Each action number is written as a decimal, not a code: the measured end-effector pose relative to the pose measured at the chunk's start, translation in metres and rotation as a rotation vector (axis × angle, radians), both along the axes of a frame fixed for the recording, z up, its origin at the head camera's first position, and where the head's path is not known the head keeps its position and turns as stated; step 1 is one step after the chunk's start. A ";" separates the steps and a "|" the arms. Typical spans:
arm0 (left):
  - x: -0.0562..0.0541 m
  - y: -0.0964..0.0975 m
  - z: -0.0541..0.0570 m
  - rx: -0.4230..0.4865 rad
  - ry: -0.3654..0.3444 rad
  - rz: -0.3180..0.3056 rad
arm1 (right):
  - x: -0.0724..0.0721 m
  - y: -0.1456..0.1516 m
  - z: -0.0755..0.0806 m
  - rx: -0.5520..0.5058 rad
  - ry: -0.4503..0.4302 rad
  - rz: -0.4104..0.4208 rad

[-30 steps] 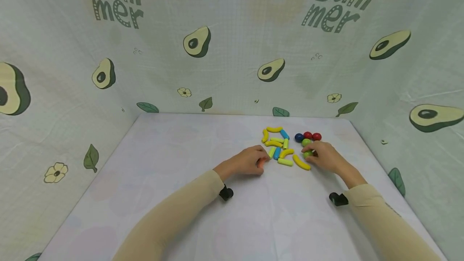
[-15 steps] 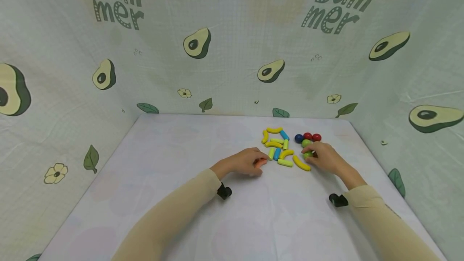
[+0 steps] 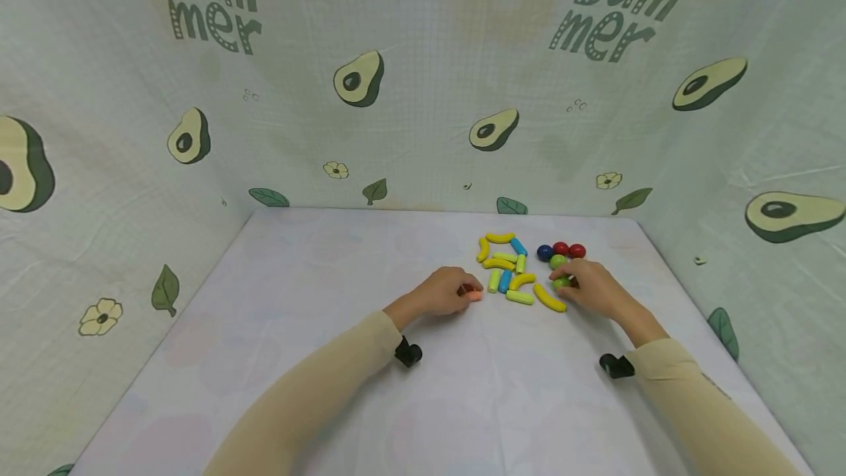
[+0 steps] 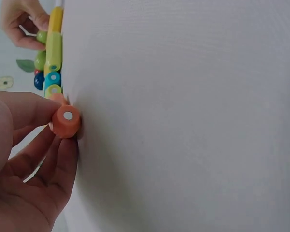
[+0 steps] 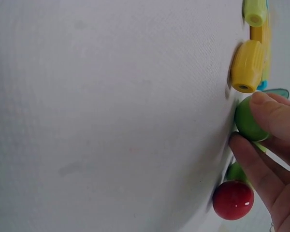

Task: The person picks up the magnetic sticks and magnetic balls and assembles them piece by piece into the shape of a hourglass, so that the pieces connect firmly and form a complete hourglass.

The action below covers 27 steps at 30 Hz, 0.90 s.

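Note:
My left hand (image 3: 444, 292) pinches a short orange magnetic stick (image 4: 66, 124) between thumb and fingers, close over the table; a round metal dot shows on its end. Just right of it lies an upright-set lime-green stick (image 3: 494, 281), apart from the fingers. With thumb and fingers, my right hand (image 3: 591, 286) grips a green ball (image 5: 249, 120) on the tabletop. A second green ball (image 3: 558, 261) lies behind that one. Next to the right hand, on its left, is a curved yellow stick (image 3: 550, 297).
Several curved yellow, blue (image 3: 518, 246) and lime-green sticks (image 3: 520, 297) form a cluster between the hands. Behind the green balls sit a dark blue ball (image 3: 545, 253) and two red balls (image 3: 577, 250). Printed cloth walls (image 3: 423, 167) border the white table (image 3: 330, 255).
My left hand has drawn slightly left with the orange stick, away from the lime-green stick, and the orange stick has turned a little. My right hand stays at the green ball.

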<state>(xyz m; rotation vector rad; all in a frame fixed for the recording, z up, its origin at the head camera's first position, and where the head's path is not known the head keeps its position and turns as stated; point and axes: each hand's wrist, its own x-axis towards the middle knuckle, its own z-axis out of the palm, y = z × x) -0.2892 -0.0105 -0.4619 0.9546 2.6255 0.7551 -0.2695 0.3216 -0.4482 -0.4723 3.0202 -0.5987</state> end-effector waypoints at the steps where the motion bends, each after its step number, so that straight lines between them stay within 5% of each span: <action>1: 0.000 -0.002 0.000 0.012 -0.013 0.012 | 0.000 0.000 0.000 0.000 0.002 0.005; 9: 0.000 -0.028 0.006 0.156 -0.140 0.142 | -0.001 0.000 -0.001 -0.004 -0.004 -0.014; 27: 0.000 -0.116 0.009 0.207 -0.158 0.347 | 0.000 -0.003 -0.001 0.013 -0.010 -0.025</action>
